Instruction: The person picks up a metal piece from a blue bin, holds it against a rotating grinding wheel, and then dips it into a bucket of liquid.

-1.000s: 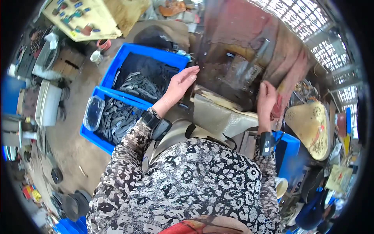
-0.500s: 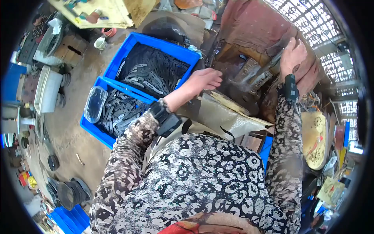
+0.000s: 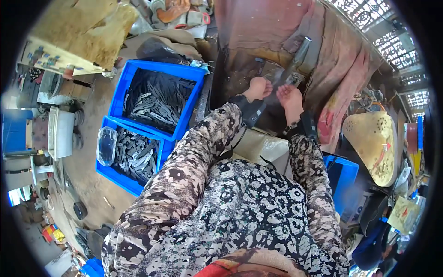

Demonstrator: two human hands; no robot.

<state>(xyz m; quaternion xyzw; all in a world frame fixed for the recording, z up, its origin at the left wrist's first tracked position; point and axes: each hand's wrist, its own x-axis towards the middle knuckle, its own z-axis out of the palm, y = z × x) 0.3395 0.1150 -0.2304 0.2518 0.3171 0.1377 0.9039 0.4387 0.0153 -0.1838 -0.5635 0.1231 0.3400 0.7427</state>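
Observation:
My left hand (image 3: pixel 259 88) and my right hand (image 3: pixel 290 98) are side by side over a brown, wet-looking recess. The fingers of both are curled in. Whatever lies between or beneath the fingertips is too hidden to name. Just beyond them a dark metal cylinder (image 3: pixel 301 54) slants down toward my right hand, with a greyish blur around its lower end. Reddish-brown cloth (image 3: pixel 258 23) drapes behind and to the right. To the left, an upper blue bin (image 3: pixel 123 90) holds many flat dark metal pieces (image 3: pixel 159 99).
A lower blue bin (image 3: pixel 121 180) holds similar pieces and a clear plastic container (image 3: pixel 106 146). Another blue bin (image 3: pixel 344 184) stands beside my right forearm. A yellowish pitted board (image 3: pixel 369 143) is at the right. A pale worn panel (image 3: pixel 78 32) juts in at the upper left.
My left hand has moved right from beside the bins, and its extended fingers have curled. My right hand has come down and left from the cloth. The view has shifted.

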